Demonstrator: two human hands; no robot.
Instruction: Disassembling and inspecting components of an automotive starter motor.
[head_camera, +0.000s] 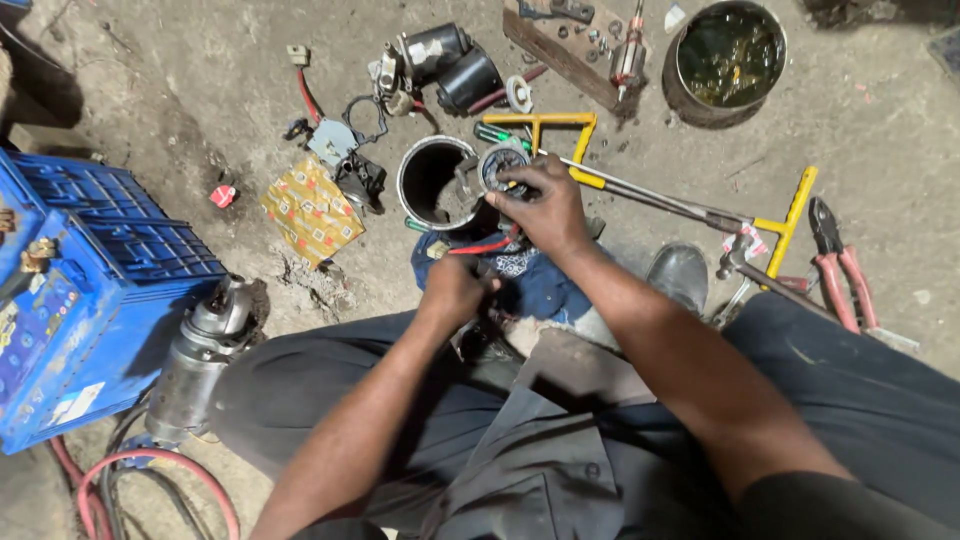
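Holding a round metal part (500, 168) on the floor (180, 90), the right hand (545, 205) grips its rim. It looks hard and heavy. The left hand (452, 290) is closed on something hidden.

repair workshop | dirt floor (180, 100) | pliers (835, 262) | starter motor (200, 360) | battery (80, 290)

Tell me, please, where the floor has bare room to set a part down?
Bare floor lies at top left, between the blue crate and the red-wired parts, and at right above the red pliers. It is crowded around the right hand, the metal cylinder and the yellow-handled wrench.
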